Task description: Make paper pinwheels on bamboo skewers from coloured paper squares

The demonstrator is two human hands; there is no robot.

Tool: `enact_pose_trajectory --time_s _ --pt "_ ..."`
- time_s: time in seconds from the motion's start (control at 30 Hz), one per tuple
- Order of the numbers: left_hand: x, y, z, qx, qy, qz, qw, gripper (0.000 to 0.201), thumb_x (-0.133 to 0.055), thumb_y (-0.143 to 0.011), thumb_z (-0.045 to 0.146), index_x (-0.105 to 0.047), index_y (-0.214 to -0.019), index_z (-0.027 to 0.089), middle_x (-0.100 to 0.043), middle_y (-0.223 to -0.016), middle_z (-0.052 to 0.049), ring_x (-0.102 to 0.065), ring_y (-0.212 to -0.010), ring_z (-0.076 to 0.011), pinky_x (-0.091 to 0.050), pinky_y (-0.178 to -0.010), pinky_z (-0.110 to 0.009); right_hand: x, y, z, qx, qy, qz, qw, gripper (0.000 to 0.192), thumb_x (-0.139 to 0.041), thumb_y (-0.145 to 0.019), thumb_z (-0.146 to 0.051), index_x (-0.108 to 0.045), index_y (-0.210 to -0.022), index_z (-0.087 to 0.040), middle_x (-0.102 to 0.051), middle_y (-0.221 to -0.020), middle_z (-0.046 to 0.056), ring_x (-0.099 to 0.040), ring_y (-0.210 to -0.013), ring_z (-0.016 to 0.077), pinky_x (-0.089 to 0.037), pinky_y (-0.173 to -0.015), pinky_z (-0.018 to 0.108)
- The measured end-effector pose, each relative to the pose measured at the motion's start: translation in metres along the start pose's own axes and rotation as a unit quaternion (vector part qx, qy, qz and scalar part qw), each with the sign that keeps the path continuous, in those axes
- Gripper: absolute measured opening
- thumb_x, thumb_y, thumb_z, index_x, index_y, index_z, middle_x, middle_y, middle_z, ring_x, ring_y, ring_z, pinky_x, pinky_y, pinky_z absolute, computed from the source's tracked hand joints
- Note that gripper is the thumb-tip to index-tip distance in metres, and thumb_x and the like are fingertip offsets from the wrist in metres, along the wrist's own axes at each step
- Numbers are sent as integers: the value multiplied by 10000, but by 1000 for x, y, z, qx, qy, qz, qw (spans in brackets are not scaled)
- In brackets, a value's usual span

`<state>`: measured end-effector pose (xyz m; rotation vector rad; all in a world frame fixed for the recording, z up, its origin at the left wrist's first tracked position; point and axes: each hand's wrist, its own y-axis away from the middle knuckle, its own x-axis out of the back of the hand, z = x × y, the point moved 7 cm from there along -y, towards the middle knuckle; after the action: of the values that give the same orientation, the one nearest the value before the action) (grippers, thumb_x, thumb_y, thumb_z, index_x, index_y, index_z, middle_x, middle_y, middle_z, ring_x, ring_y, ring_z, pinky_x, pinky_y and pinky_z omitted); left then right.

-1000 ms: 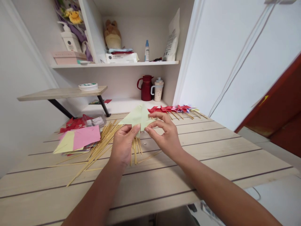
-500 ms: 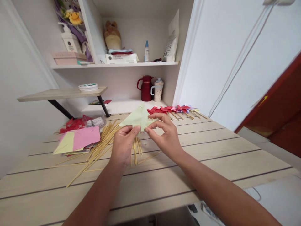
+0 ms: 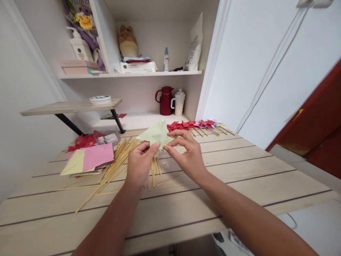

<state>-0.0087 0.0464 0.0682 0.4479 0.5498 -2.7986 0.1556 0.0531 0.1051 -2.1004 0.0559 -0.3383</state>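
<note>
A pale green paper pinwheel (image 3: 154, 133), partly folded, is held up over the table between both hands. My left hand (image 3: 141, 161) pinches its lower middle, thumb in front. With thumb and forefinger, my right hand (image 3: 188, 151) grips the pinwheel's lower right corner; its other fingers are curled. Below and behind the paper, several thin wooden sticks (image 3: 153, 172) lie on the table. A larger heap of sticks (image 3: 117, 161) spreads out left of my left hand.
Pink and yellow paper sheets (image 3: 98, 156) are stacked at the left beside red paper pieces (image 3: 82, 141). Finished red pinwheels (image 3: 183, 125) on sticks line the table's back edge. A small wooden riser (image 3: 71, 106), a dark red jug (image 3: 165, 101) and a cup (image 3: 179, 103) stand behind.
The pinwheel's upper part has been drawn in towards the middle, so the light strip on its front no longer shows. Both hands stay almost where they were.
</note>
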Motion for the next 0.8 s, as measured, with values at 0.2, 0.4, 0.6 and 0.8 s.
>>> enact_pose_trajectory --time_s 0.2,0.4,0.6,0.8 --pt "1 4 13 -64 -75 2 995 179 -840 -754 346 -749 -682 210 -661 -706 -1 -607 -760 -172 -485 -803 -301 1 -1 -1 10 -6 11 1000 78 -788 -854 -276 -719 -822 -259 -696 -1115 62 -665 -1105 260 -529 -988 488" --pt "-3 9 30 -148 -175 13 973 128 -867 -676 224 -753 -618 236 -654 -690 -5 -576 -728 -187 -437 -778 -313 8 -4 3 6 -23 27 999 629 -804 -837 -428 -525 -1391 -324 -616 -1343 103 -586 -1268 285 -494 -1085 515" --pt "-7 12 34 -207 -218 4 954 167 -852 -665 174 -756 -587 285 -633 -616 6 -577 -720 -217 -438 -826 -344 -1 -9 22 -52 -120 -68 989 1006 -793 -822 -540 -202 -1614 -350 -687 -1286 89 -672 -1122 267 -572 -974 478" --pt "-9 12 38 -224 -252 -3 941 135 -836 -698 202 -771 -623 293 -650 -635 -1 -587 -738 -230 -453 -852 -356 -6 -9 26 -127 -181 -127 967 465 -845 -759 -528 -732 -1116 -253 -750 -1026 43 -702 -864 214 -596 -758 381"
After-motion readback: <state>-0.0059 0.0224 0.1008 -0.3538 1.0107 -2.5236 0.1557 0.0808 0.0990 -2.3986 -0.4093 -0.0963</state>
